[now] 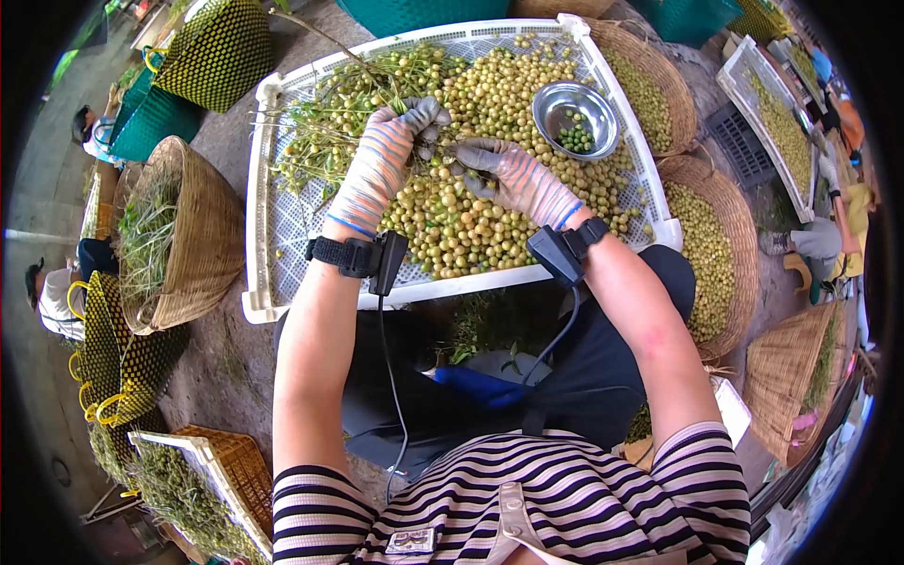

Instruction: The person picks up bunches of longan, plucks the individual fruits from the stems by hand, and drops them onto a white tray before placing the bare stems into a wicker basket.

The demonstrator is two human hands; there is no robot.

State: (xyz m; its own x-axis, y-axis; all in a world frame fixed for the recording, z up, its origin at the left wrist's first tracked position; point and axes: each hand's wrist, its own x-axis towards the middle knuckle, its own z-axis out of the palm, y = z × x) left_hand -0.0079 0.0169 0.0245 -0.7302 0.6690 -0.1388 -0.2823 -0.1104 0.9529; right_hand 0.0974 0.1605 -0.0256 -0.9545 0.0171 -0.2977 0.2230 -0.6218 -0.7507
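My left hand [407, 130], in a grey-coated striped glove, is closed around a thin leafy branch [341, 47] that sticks out toward the upper left. My right hand [504, 169], gloved alike, is just to its right with fingers pinched together; what lies between them is too small to make out. Both hands are above a white perforated tray [262, 202]. Loose round yellow-green fruits [471, 221] cover its middle and right, and stemmed fruit sprigs [315, 141] lie at its left. A metal bowl [607, 113] with several darker green fruits rests on the fruit.
Wicker baskets of fruit [744, 202] stand along the tray's right side. At left are a basket of stalks [221, 235], a yellow-black woven basket [221, 56] and a teal basket [155, 118]. Another tray [800, 188] and other people are farther off. Cables hang from my wrist straps.
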